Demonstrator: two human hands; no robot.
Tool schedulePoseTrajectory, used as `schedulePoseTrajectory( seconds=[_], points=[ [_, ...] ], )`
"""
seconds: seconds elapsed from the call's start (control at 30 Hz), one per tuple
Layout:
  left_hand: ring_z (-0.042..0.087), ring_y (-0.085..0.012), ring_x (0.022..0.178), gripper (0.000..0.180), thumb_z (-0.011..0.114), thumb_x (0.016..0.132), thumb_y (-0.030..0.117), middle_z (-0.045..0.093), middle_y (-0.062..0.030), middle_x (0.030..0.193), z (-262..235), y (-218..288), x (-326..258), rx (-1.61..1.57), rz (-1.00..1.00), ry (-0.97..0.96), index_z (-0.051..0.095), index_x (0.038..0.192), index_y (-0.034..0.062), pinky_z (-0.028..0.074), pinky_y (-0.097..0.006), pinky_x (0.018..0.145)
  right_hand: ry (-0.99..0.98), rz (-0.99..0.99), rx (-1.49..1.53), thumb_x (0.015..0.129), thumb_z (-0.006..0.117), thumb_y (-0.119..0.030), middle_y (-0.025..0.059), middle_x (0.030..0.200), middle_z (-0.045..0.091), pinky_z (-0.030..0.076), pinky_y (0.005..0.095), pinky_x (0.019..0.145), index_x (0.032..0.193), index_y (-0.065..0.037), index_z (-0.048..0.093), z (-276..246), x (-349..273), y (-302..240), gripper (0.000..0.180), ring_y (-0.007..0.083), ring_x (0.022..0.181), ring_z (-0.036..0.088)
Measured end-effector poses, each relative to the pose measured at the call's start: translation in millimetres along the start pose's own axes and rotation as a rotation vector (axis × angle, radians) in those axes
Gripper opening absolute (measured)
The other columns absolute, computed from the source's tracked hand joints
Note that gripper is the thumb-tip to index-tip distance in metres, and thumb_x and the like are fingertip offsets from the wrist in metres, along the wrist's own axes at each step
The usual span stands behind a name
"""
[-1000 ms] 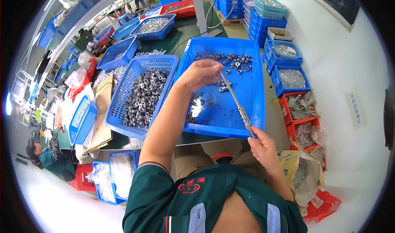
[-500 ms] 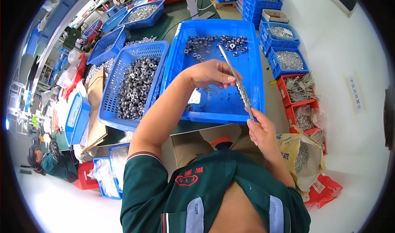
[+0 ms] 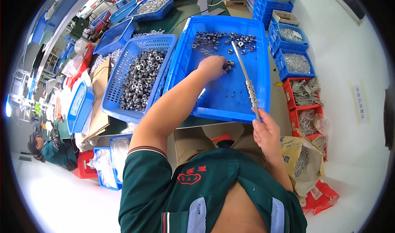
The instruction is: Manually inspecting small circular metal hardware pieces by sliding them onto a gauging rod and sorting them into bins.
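My right hand [image 3: 266,132] grips the lower end of a thin metal rod [image 3: 240,57], which slants up and left over a large blue tray [image 3: 218,111]. Several shiny metal rings [image 3: 251,94] are strung together on the rod's lower half, just above my fingers. Inside the tray, my left hand [image 3: 212,67] is curled with its fingertips against a small group of dark metal rings [image 3: 229,64]. What lies within those fingers is hidden. More loose rings [image 3: 210,39] are scattered along the tray's far side.
Left of the tray stands a blue perforated basket [image 3: 113,95] full of metal rings. Cardboard sheets [image 3: 98,105] and other blue baskets lie beyond it. Stacked blue bins [image 3: 297,63] and red bins [image 3: 302,94] line the right side. A co-worker [image 3: 55,154] is at far left.
My left hand has left the rod and moved down into the tray beside the loose rings. The rod stays in my right hand, with rings still on it. The whole view has shifted slightly.
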State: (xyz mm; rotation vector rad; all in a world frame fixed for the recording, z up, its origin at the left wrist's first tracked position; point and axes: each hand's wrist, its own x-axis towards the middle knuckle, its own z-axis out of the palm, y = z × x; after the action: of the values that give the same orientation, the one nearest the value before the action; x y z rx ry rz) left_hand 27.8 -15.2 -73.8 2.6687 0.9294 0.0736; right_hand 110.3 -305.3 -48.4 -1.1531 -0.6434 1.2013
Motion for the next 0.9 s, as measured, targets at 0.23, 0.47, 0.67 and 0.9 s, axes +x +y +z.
schedulePoseTrajectory(
  seconds=[0.23, 0.47, 0.67, 0.9],
  points=[
    [0.062, -0.0337, 0.089, 0.023, 0.06, 0.072, 0.015, 0.065, -0.0156, 0.091, -7, 14, -3, 0.081, -0.077, -0.056, 0.066, 0.093, 0.0082, 0.05, -0.042, 0.076, 0.002, -0.003, 0.002, 0.091, 0.051, -0.007, -0.0074, 0.059, 0.038, 0.022, 0.0165, 0.042, 0.131, -0.003, 0.043, -3, 2, 1, 0.04, -0.0004, 0.046, 0.031],
    [0.062, -0.015, 0.071, 0.013, 0.062, 0.078, 0.016, 0.064, -0.0059, 0.074, -51, -5, -4, -0.98, -0.284, 0.036, 0.059, 0.086, 0.0066, 0.048, -0.029, 0.06, -0.035, -0.008, -0.026, 0.092, 0.052, -0.008, -0.0078, 0.058, 0.037, 0.022, 0.0172, 0.041, 0.129, -0.003, 0.045, -1, 2, -2, 0.039, -0.0003, 0.045, 0.031],
    [0.061, -0.0304, 0.095, 0.031, 0.058, 0.084, 0.019, 0.062, -0.0198, 0.101, -60, 4, -17, -1.837, -0.082, -0.014, 0.055, 0.107, -0.0018, 0.046, -0.039, 0.086, -0.06, -0.002, -0.081, 0.091, 0.053, -0.008, -0.007, 0.06, 0.041, 0.024, 0.0169, 0.042, 0.128, -0.002, 0.045, -3, 1, 2, 0.038, -0.0002, 0.047, 0.034],
    [0.06, -0.0303, 0.099, 0.029, 0.058, 0.084, 0.019, 0.062, -0.0194, 0.104, -62, 10, -23, -1.924, -0.046, -0.036, 0.056, 0.106, -0.0002, 0.045, -0.04, 0.088, -0.062, -0.003, -0.085, 0.091, 0.053, -0.009, -0.0059, 0.062, 0.044, 0.026, 0.0167, 0.044, 0.128, -0.002, 0.046, 1, 1, 4, 0.038, 0.0, 0.05, 0.036]
  ],
)
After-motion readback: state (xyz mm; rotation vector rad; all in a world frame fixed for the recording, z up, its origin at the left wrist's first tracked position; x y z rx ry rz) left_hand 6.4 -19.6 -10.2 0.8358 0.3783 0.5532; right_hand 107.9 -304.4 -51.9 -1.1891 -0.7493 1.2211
